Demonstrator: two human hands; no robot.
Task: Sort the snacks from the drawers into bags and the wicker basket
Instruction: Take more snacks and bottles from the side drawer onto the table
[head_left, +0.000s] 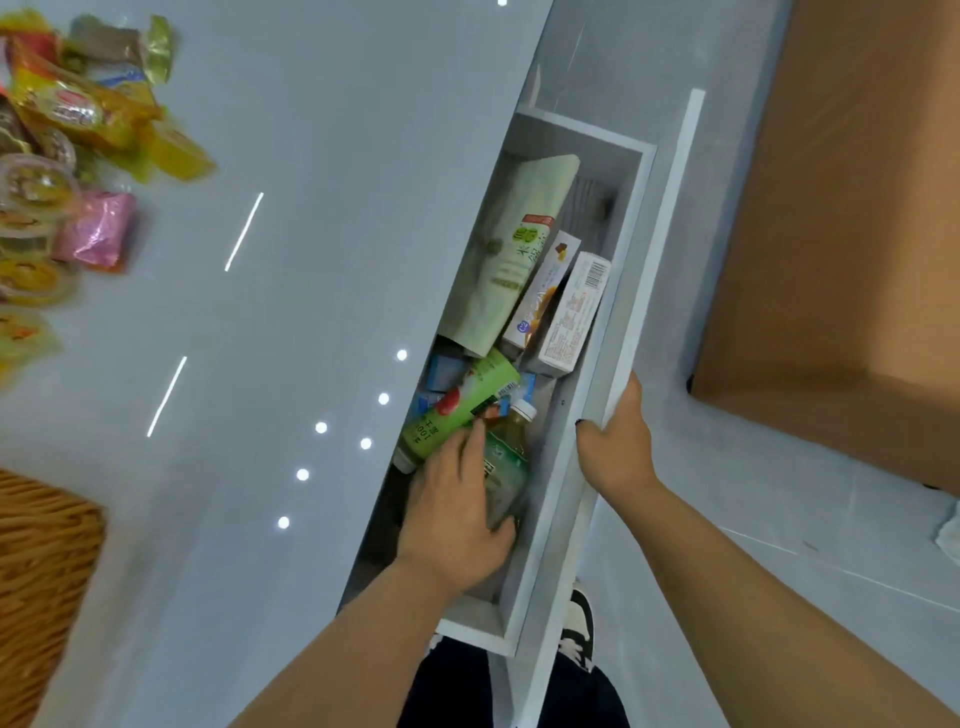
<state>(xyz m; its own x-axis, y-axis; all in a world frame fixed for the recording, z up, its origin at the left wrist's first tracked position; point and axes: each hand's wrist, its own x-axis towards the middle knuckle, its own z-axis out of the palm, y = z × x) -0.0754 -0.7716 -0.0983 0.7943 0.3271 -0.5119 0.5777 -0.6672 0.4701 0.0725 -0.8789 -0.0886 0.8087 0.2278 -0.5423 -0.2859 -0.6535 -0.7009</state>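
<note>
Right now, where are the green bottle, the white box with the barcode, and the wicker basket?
green bottle (460, 402), head view, on its label.
white box with the barcode (574, 312), head view, on its printed side.
wicker basket (47, 582), head view, on its woven rim.

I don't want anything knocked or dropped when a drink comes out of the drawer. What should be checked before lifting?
1. Drawer open far enough to reach in: ok.
2. Right hand steadying the drawer front: ok, it grips the top edge.
3. Left hand on a drink: ok, it lies over the clear bottle, fingertips touching the green bottle.
4. Firm grip round the clear bottle: cannot tell, the hand hides it.
5. Green bottle free to lift: cannot tell, it lies across other items.
6. Basket within view for drop-off: ok, at the counter's left edge.
</note>
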